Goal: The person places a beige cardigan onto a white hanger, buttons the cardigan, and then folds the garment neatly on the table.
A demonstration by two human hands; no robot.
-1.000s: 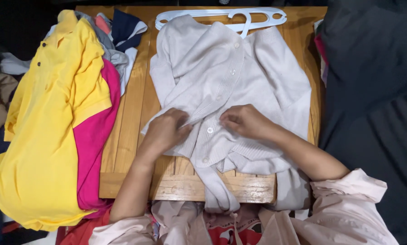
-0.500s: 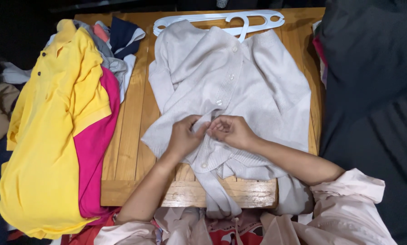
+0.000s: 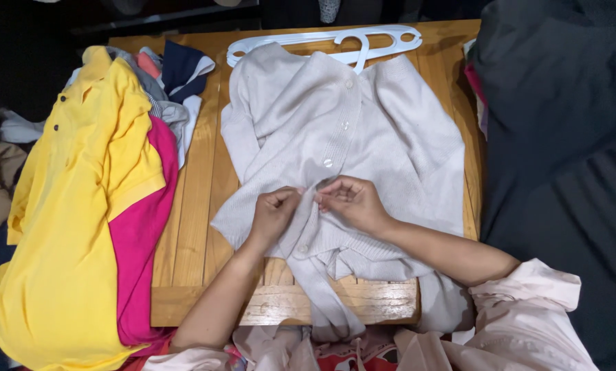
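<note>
Both hands pinch the button placket of the pale knit cardigan [image 3: 363,130] on the wooden desk [image 3: 198,206]: left hand [image 3: 275,213] and right hand [image 3: 353,201], each grip clamped on fabric.

Yellow polo shirt [image 3: 74,206], pink garment [image 3: 143,247], white hanger [image 3: 335,41], wooden table [image 3: 198,199], dark cloth [image 3: 562,137]
</note>
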